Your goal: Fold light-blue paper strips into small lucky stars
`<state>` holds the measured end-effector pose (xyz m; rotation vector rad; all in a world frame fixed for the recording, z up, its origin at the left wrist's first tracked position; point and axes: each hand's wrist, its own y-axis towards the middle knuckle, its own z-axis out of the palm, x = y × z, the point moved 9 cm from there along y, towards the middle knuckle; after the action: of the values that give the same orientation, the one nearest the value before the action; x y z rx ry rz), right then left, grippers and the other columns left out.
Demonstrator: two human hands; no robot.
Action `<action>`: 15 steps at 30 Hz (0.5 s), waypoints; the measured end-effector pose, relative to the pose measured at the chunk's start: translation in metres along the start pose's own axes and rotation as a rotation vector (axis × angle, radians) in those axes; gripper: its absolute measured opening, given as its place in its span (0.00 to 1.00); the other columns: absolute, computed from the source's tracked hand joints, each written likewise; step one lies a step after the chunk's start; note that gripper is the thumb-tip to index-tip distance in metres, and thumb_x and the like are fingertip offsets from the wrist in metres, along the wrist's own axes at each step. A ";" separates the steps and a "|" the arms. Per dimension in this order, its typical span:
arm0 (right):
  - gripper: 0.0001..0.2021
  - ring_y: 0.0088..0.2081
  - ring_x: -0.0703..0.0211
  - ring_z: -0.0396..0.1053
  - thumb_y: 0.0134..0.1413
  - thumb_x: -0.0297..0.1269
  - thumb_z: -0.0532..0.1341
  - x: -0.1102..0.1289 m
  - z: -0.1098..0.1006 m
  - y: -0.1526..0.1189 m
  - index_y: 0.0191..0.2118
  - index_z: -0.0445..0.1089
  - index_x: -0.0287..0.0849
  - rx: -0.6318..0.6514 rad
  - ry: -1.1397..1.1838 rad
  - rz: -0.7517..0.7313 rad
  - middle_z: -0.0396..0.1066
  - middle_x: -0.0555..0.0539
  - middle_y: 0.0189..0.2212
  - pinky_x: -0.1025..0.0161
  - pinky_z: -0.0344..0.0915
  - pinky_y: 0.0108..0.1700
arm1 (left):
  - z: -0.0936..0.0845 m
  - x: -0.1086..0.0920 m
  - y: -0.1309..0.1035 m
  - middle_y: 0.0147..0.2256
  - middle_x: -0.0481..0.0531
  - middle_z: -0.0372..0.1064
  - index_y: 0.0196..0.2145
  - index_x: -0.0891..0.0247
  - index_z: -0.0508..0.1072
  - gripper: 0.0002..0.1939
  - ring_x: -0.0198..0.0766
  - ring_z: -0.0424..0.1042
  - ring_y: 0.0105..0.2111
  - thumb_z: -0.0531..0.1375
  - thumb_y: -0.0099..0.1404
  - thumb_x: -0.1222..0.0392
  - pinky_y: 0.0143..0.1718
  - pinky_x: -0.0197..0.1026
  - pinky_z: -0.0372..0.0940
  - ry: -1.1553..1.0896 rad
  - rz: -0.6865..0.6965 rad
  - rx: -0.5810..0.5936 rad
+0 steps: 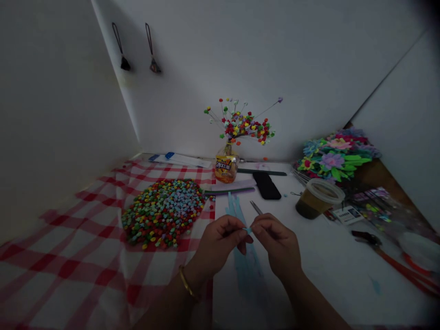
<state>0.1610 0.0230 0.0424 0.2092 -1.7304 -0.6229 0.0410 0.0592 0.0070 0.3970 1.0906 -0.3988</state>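
A small light-blue paper piece is pinched between the fingertips of both hands. My left hand holds it from the left, with a gold bangle on the wrist. From the right, my right hand grips it between thumb and forefinger. Light-blue paper strips lie on the white surface under and beyond the hands. Just past my right hand the metal tip of a tool shows; the rest is hidden. To the left, a big heap of colourful paper stars rests on the red-and-white checked cloth.
Behind the hands are a jar holding star-tipped stems, a black phone and purple strips. At right stand a lidded cup, fuzzy flowers, a card and orange-handled pliers.
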 end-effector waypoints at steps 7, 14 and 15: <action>0.03 0.35 0.57 0.68 0.49 0.33 0.65 0.004 0.011 0.000 0.32 0.73 0.47 0.117 -0.018 -0.112 0.68 0.49 0.31 0.56 0.66 0.38 | -0.005 -0.006 0.001 0.21 0.45 0.69 0.28 0.65 0.70 0.05 0.31 0.69 0.22 0.63 0.57 0.62 0.27 0.34 0.63 0.043 0.078 -0.014; 0.08 0.38 0.54 0.65 0.52 0.25 0.60 0.037 0.009 -0.007 0.35 0.71 0.46 0.090 -0.267 -0.404 0.69 0.47 0.31 0.53 0.64 0.40 | -0.011 -0.001 0.000 0.21 0.47 0.70 0.26 0.66 0.74 0.07 0.32 0.68 0.23 0.68 0.49 0.63 0.28 0.35 0.63 -0.019 0.011 -0.081; 0.10 0.38 0.54 0.65 0.51 0.24 0.59 0.043 0.008 -0.009 0.35 0.71 0.46 0.072 -0.321 -0.459 0.69 0.47 0.31 0.53 0.64 0.41 | -0.012 0.001 0.000 0.20 0.48 0.70 0.26 0.66 0.75 0.08 0.32 0.68 0.23 0.69 0.47 0.63 0.27 0.35 0.62 -0.033 -0.018 -0.091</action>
<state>0.1403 -0.0020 0.0735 0.5956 -2.0322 -0.9690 0.0328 0.0652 0.0013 0.2991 1.0766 -0.3687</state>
